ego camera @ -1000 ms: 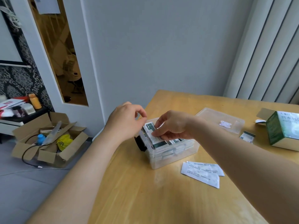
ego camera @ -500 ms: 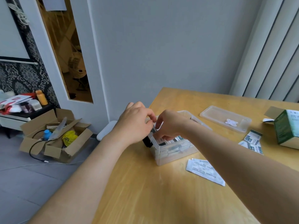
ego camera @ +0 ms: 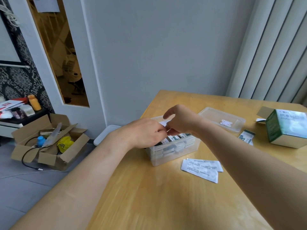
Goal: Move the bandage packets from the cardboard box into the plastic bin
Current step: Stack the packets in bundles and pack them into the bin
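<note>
A clear plastic bin (ego camera: 176,151) stands on the wooden table (ego camera: 166,200), filled with stacked bandage packets (ego camera: 180,136). Both hands are over its left end. My left hand (ego camera: 144,132) and my right hand (ego camera: 178,121) have curled fingers that meet on a white packet at the bin's rim; most of that packet is hidden. The green and white cardboard box (ego camera: 286,127) stands open at the far right. Two loose packets (ego camera: 246,136) lie beside it.
The bin's clear lid (ego camera: 221,118) lies behind the bin. White paper leaflets (ego camera: 201,168) lie in front of it. On the floor to the left sits a brown carton (ego camera: 48,143) with a cable and clutter. A grey wall is close behind the table.
The view has shifted. Both hands have stayed over the bin's left end, and my right hand has risen slightly with its fingers pinching at the rim next to the left fingers.
</note>
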`<action>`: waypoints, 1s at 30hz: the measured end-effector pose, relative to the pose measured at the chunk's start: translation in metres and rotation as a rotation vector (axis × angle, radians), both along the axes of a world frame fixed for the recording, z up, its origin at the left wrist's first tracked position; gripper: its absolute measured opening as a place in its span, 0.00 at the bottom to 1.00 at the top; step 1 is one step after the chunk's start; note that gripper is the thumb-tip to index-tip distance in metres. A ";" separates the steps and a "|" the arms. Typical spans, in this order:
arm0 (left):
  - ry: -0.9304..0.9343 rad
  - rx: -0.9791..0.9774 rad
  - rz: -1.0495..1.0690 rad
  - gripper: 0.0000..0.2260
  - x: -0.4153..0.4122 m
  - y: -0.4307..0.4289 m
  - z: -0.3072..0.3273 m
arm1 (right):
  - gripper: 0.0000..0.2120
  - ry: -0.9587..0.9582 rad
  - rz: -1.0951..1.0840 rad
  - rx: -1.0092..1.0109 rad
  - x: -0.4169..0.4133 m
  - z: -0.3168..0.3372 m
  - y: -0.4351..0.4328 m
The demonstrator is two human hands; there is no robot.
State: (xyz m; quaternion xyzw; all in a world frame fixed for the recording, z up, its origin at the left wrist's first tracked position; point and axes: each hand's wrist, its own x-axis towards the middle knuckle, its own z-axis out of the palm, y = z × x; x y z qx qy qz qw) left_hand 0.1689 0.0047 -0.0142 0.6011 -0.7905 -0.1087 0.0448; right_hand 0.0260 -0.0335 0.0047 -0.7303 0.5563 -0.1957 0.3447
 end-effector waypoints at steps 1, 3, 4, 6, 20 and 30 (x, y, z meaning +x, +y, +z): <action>-0.009 0.013 -0.013 0.20 -0.002 -0.001 0.000 | 0.13 -0.031 -0.012 -0.028 -0.005 0.001 0.003; -0.035 0.021 -0.029 0.17 -0.004 -0.002 -0.002 | 0.12 -0.045 -0.029 -0.099 -0.016 0.004 0.007; -0.056 0.014 -0.029 0.17 -0.001 -0.002 -0.003 | 0.11 -0.053 -0.028 -0.122 -0.020 0.006 0.008; -0.074 0.000 -0.043 0.19 -0.002 -0.005 -0.006 | 0.10 -0.099 -0.039 -0.142 -0.040 0.011 0.016; 0.120 -0.091 -0.260 0.14 -0.102 0.039 -0.007 | 0.33 0.484 -0.058 -0.041 -0.182 -0.044 0.046; -0.117 0.132 -0.142 0.25 -0.132 0.021 -0.032 | 0.33 0.392 -0.153 -0.093 -0.198 -0.075 0.043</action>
